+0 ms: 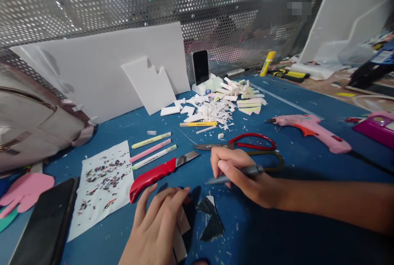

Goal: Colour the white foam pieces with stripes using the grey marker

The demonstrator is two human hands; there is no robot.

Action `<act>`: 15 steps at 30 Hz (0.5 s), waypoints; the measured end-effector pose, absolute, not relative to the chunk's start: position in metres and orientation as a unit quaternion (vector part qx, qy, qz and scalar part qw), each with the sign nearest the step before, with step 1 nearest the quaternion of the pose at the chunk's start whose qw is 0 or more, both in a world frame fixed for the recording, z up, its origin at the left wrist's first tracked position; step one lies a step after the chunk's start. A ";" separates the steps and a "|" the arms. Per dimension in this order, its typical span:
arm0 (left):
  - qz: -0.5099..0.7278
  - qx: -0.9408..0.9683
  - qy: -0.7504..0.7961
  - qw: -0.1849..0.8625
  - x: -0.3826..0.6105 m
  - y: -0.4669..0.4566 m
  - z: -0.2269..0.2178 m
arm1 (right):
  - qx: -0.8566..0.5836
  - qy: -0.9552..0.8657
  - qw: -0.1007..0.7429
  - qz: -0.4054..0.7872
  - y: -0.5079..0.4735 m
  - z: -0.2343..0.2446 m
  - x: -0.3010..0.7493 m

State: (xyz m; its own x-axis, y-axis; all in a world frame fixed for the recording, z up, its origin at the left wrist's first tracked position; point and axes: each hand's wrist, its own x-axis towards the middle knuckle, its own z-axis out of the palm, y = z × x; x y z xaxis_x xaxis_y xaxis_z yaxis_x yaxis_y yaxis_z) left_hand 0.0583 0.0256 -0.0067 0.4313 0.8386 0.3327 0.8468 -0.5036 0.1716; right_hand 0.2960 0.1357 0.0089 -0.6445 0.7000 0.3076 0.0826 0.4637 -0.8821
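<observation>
My left hand (160, 224) lies palm down at the front of the blue table, fingers stretched out over pale flat pieces (183, 224), partly hidden beneath it. My right hand (243, 174) is closed around a slim grey pen-shaped tool (221, 179), its pointed tip directed left. I cannot make out whether that tip is a blade or a nib. Between the hands rests a small dark bow-shaped piece (212, 222) with a white bit at its top. A red-handled knife (154, 178) lies just beyond my left fingers. Red-handled scissors (252, 138) lie behind my right hand.
White foam scraps (212, 107) are heaped at the back before a standing phone (200, 67). A pink glue gun (314, 127) lies right. Several markers (152, 139), a paper sheet with dark flecks (103, 178) and a black phone (46, 224) are left. White boards (101, 67) lean behind.
</observation>
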 end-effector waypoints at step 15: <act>-0.214 -0.814 -0.528 -0.112 0.079 0.026 0.000 | -0.244 -0.816 0.264 0.453 0.137 0.007 0.303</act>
